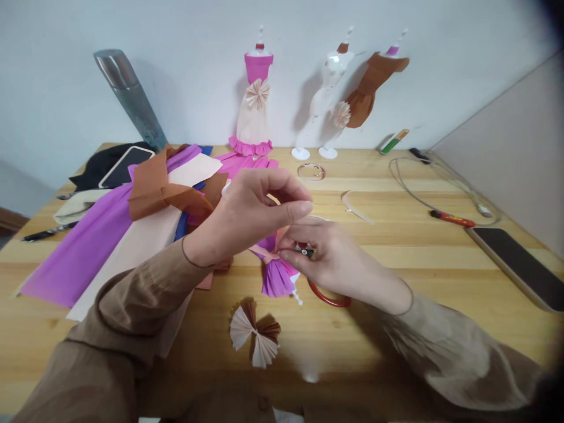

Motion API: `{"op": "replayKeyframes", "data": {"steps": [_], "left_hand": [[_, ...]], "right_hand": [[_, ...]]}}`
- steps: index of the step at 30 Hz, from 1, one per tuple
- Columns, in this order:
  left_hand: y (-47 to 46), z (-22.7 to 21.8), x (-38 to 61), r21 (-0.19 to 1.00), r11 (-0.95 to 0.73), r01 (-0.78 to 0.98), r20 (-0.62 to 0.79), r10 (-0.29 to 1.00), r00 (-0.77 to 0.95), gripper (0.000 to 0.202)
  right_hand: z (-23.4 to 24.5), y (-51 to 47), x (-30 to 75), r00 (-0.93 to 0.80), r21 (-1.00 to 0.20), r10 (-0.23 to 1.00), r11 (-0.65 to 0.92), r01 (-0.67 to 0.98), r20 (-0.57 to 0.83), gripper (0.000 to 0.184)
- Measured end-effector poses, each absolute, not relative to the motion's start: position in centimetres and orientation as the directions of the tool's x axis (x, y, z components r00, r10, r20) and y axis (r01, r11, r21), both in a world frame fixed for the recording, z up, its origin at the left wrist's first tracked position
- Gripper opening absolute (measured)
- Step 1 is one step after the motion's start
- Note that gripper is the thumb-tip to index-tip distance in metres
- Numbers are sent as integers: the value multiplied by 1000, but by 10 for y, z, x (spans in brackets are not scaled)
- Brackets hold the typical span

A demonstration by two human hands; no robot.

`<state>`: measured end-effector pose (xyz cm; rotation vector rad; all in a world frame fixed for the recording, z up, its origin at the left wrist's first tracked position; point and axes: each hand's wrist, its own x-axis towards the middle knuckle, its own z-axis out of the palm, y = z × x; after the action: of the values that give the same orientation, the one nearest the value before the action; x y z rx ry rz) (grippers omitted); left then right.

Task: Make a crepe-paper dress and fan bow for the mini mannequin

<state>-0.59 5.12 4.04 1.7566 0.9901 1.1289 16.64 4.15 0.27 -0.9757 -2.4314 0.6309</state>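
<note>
My left hand (255,214) is raised over the table, its thumb and fingertips closed together; what they hold, if anything, does not show. Just below it, my right hand (339,258) pinches a pink paper strip (259,252) at gathered purple crepe paper (278,278). A white knobbed tip (298,296), like those on the small dress forms, sticks out beside the purple pleats. Red-handled scissors (330,301) lie partly hidden under my right hand. Nearer to me rests a pleated bow (255,332) of cream and brown paper.
Sheets of purple (83,252), brown and cream crepe paper cover the left side, near a flask (132,100). Dress forms (258,88) stand by the wall, two dressed in paper. At right are a cable (458,176), a red pen-like tool (453,218) and a phone (515,264).
</note>
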Motion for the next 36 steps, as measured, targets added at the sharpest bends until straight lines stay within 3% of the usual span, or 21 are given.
{"op": "replayKeyframes", "data": {"steps": [4,8,13,17,25,31,34,36], "left_hand": [[45,40,-16,946,-288,149,226,915,333,3],[39,31,-23,974,-133,184,58,931,361,6],[39,7,-25,996,89,25,-92,918,385,6],[40,-1,-25,986,167,-9,-149,901,407,7],[41,-1,-24,991,133,22,-128,878,461,9],[47,-5,-27,992,112,61,-128,886,446,13],[47,-6,-31,971,-84,225,-17,911,413,12],[45,-7,-34,820,-371,435,118,854,506,8]], "right_hand": [[-1,42,160,-569,-595,778,596,539,265,15],[0,38,168,-358,-686,817,575,446,452,4],[3,29,168,-446,-507,670,741,440,593,10],[1,28,166,-472,-418,624,775,473,622,11],[1,29,166,-523,-415,664,745,521,535,18],[-5,32,169,-541,-353,633,767,536,554,19],[-6,34,173,-581,-370,639,768,523,504,19],[-9,36,175,-608,-394,647,763,513,461,19]]}}
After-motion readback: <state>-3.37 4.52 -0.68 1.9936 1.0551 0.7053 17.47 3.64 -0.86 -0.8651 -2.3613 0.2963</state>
